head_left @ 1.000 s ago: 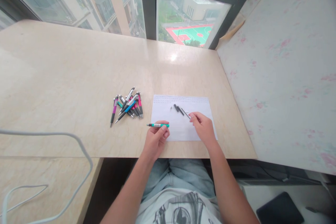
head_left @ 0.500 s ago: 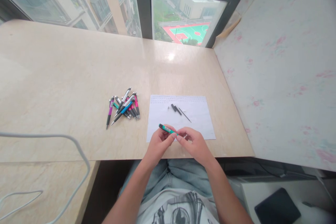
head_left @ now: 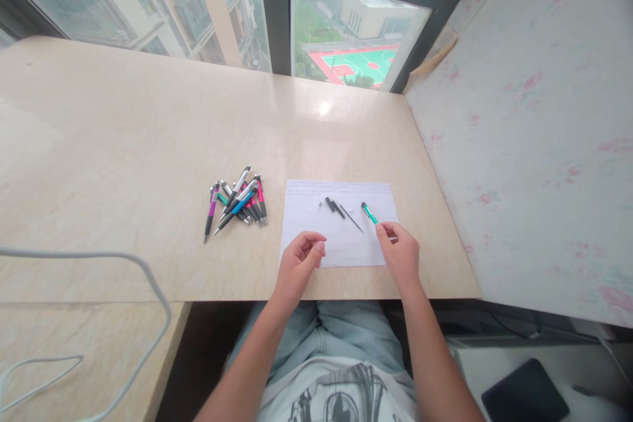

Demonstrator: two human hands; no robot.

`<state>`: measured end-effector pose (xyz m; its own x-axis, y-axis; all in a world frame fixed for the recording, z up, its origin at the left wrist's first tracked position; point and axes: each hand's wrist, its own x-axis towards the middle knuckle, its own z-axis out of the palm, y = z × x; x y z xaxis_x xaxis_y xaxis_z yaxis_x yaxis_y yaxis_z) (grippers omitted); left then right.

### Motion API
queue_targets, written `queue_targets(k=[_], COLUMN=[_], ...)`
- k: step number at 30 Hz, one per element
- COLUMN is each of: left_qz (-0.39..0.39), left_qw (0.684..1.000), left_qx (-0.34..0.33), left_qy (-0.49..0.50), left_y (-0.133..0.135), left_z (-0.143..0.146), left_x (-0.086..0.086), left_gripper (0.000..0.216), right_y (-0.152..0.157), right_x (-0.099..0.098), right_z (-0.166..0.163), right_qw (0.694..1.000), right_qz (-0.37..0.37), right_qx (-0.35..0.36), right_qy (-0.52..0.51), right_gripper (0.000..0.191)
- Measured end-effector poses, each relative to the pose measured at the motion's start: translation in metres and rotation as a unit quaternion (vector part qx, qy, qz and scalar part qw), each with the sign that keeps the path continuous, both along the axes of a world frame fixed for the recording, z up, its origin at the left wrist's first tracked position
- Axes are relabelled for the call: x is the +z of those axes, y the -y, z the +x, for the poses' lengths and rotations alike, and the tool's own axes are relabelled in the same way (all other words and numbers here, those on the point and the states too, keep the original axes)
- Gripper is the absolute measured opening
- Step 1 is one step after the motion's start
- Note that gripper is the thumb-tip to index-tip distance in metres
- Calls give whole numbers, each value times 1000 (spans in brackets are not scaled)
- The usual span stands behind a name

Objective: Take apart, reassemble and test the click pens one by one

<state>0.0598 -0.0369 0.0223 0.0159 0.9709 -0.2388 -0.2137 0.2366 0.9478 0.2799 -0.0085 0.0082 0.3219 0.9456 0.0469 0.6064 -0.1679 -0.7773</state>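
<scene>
My right hand [head_left: 399, 252] grips the lower end of a green pen barrel [head_left: 369, 213] with a dark top, tilted over the right side of a white sheet of paper [head_left: 336, 247]. My left hand [head_left: 300, 260] is over the paper's left front edge, fingers loosely curled and slightly apart from the thumb, with nothing visible in it. Between and beyond the hands, on the sheet, lie a thin black refill [head_left: 351, 218], short black pen parts [head_left: 334, 207] and a tiny metallic piece [head_left: 320, 204].
Left of the paper is a pile of pens [head_left: 242, 198] in several colours, with a purple pen [head_left: 211, 212] at its left side. A grey cable [head_left: 148, 270] loops at the lower left. A patterned wall [head_left: 519, 165] bounds the table [head_left: 148, 132] on the right.
My hands have come apart. The right hand has carried the green pen barrel to the right and forward; the left hand has let go of it and stays near its former place.
</scene>
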Motion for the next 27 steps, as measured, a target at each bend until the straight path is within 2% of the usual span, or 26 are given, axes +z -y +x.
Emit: queue_targets(k=[4,8,13,17,20,23,27], left_qz=[4,6,29,117,173,189,187], left_qw=[1000,1000,998,975,949,935,932], left_qx=[-10,-14,-18,-42,-95,-130,-129], left_qy=[-7,-15,-59,-184,-246,-269,-281], left_y=[1,1,4,9,12,13,12], left_z=[1,0,1,4,7,9,9], left_x=[1,1,1,0,-2,-5,-8], left_gripper=[21,22,19,16,16,18,21], right_y=[-9,-6,14,35,45,47,44], right_x=[-8,-11,-8,-7,-10,-14,-16], right_z=[-2,-7,-13,-33,-47,-52,-51], right_qw=[988,975,982,977,968,965,963], right_qz=[42,70,79,90,86,73,66], right_qx=[34,41,55,140,202,220,231], right_qy=[143,207,162,131,122,119,122], right_gripper=[29,25,28,33,31,33,32])
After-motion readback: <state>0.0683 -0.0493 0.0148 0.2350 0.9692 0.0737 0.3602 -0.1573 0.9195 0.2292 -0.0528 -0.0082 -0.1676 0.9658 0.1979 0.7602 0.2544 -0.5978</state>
